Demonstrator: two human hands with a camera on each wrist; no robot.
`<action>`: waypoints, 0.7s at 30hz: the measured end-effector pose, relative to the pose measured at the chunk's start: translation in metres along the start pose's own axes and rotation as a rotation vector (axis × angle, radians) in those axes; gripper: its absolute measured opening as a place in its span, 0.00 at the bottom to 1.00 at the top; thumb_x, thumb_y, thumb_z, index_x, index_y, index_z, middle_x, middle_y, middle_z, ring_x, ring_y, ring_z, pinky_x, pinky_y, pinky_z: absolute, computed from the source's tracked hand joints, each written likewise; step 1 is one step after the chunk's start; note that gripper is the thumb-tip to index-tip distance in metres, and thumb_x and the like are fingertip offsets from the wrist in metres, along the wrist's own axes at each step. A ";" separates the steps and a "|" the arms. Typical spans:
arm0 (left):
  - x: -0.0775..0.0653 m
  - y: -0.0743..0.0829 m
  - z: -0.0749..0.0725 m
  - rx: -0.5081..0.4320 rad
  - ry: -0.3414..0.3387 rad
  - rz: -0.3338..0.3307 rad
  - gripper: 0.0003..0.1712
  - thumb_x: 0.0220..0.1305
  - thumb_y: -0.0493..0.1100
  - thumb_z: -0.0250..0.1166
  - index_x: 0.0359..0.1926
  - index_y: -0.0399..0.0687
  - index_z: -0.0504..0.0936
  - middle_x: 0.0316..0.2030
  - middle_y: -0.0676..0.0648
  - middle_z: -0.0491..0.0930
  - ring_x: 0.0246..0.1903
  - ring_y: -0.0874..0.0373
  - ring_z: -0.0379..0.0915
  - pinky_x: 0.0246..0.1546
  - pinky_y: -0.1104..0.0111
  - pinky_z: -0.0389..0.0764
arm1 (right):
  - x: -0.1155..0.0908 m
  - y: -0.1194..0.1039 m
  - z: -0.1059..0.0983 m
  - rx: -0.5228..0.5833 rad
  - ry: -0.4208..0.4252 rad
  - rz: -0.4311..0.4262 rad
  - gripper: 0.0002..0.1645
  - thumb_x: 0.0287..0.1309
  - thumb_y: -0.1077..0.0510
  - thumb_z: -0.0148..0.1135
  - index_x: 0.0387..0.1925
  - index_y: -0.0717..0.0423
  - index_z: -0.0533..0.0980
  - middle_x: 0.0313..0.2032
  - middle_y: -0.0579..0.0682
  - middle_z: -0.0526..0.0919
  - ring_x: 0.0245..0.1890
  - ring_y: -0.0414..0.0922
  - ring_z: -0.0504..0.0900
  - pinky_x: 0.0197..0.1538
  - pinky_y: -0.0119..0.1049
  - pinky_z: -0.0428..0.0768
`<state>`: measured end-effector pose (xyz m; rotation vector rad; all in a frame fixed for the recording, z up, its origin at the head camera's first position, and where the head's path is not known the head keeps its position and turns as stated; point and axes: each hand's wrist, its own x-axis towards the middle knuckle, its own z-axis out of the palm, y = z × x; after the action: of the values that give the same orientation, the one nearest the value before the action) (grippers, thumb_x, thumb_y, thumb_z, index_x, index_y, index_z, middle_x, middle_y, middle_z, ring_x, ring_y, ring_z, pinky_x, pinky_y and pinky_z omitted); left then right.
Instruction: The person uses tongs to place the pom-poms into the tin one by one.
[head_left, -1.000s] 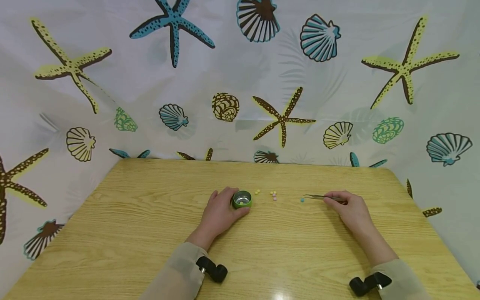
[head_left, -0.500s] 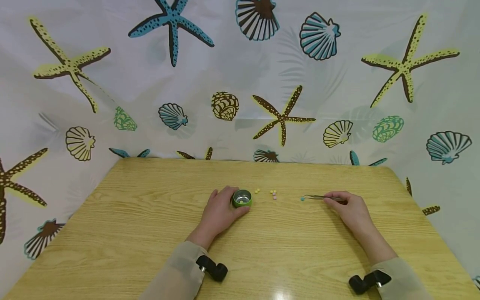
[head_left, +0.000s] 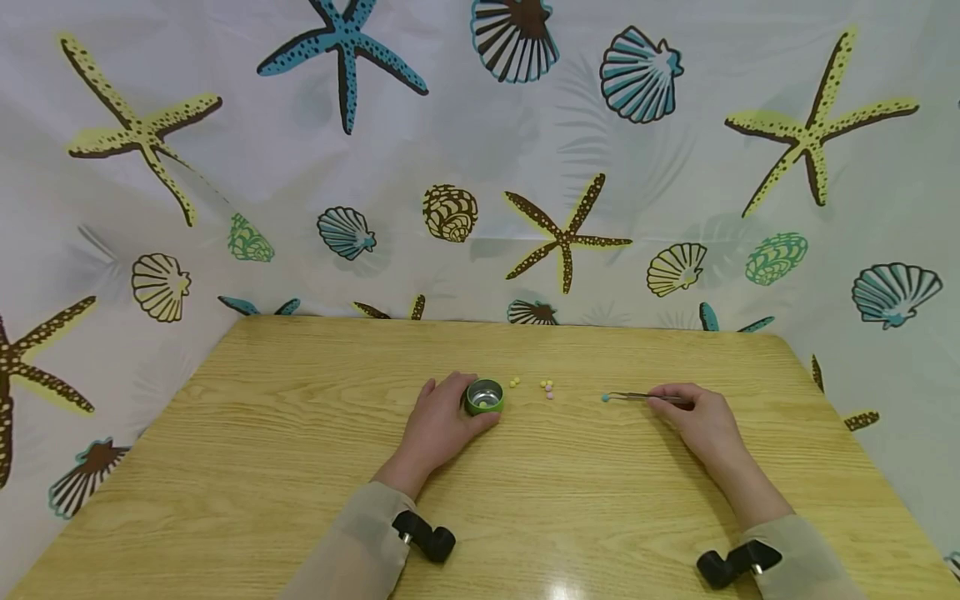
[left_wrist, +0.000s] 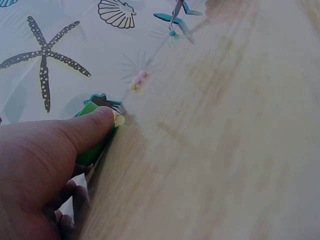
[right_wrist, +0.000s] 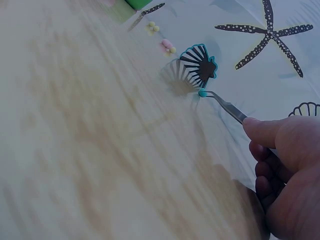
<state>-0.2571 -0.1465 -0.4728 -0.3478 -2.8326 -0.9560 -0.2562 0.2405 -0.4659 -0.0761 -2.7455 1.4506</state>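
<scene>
My left hand (head_left: pixel 441 427) grips a small round green tin (head_left: pixel 484 407) on the wooden table, thumb on the near side. The tin has a silvery inside, with a small yellow bead (head_left: pixel 483 405) at the bottom. To the right, my right hand (head_left: pixel 702 423) pinches metal tweezers (right_wrist: pixel 231 108) with bent tips. A small blue bead (right_wrist: pixel 202 93) sits at those tips, which seem to have hold of it. Whether the bead touches the table is hard to tell. In the left wrist view the thumb and the green tin's side (left_wrist: pixel 92 150) show, but not its inside.
Two yellow beads (head_left: pixel 514 382) lie just right of the tin. Farther right is a small group of yellow and pink beads (head_left: pixel 548 389), between the two hands. A cloth (head_left: pixel 450 150) printed with starfish and shells hangs behind the wooden table (head_left: pixel 480 500).
The tweezers' tips, at first just above and right of the blue bead, have come down to it. The bead now sits at the tips. My left hand and the tin have stayed put.
</scene>
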 end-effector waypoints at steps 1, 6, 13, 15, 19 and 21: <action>0.000 0.000 0.000 0.001 -0.001 -0.001 0.39 0.71 0.53 0.80 0.72 0.35 0.79 0.66 0.37 0.82 0.69 0.41 0.77 0.84 0.42 0.52 | 0.000 0.000 0.000 -0.003 0.000 -0.001 0.22 0.78 0.47 0.71 0.62 0.58 0.87 0.57 0.59 0.87 0.58 0.57 0.83 0.64 0.54 0.80; 0.000 -0.001 0.000 0.002 -0.001 0.000 0.40 0.70 0.53 0.80 0.73 0.36 0.78 0.66 0.37 0.82 0.69 0.41 0.77 0.84 0.42 0.52 | 0.000 0.001 0.001 -0.011 0.001 0.000 0.23 0.78 0.47 0.70 0.62 0.58 0.87 0.58 0.60 0.86 0.59 0.59 0.82 0.66 0.57 0.80; 0.001 -0.003 0.002 0.005 0.006 0.009 0.39 0.70 0.53 0.80 0.72 0.36 0.79 0.65 0.38 0.83 0.68 0.42 0.78 0.84 0.41 0.53 | 0.000 0.000 0.001 -0.020 0.002 -0.006 0.21 0.79 0.49 0.70 0.62 0.59 0.87 0.57 0.60 0.87 0.58 0.58 0.83 0.64 0.55 0.80; 0.001 -0.003 0.002 0.005 0.007 0.011 0.39 0.70 0.53 0.80 0.72 0.36 0.79 0.65 0.38 0.83 0.68 0.42 0.78 0.83 0.41 0.54 | 0.000 0.000 0.001 -0.027 0.003 -0.011 0.21 0.79 0.49 0.70 0.61 0.59 0.87 0.57 0.60 0.87 0.58 0.58 0.83 0.64 0.55 0.81; 0.001 -0.003 0.002 0.006 0.003 0.003 0.40 0.70 0.54 0.80 0.73 0.36 0.79 0.66 0.37 0.82 0.69 0.41 0.77 0.84 0.42 0.53 | -0.001 -0.001 0.001 -0.029 0.004 -0.012 0.21 0.79 0.49 0.69 0.61 0.59 0.87 0.57 0.60 0.87 0.58 0.58 0.83 0.64 0.55 0.80; 0.001 -0.004 0.003 0.008 0.001 -0.001 0.40 0.70 0.54 0.80 0.73 0.36 0.78 0.67 0.37 0.82 0.70 0.41 0.77 0.84 0.42 0.53 | -0.001 -0.001 0.001 -0.025 0.005 -0.009 0.21 0.79 0.49 0.69 0.62 0.59 0.87 0.57 0.60 0.87 0.58 0.58 0.83 0.64 0.55 0.80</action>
<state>-0.2594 -0.1475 -0.4768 -0.3445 -2.8351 -0.9442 -0.2554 0.2393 -0.4656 -0.0680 -2.7571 1.4124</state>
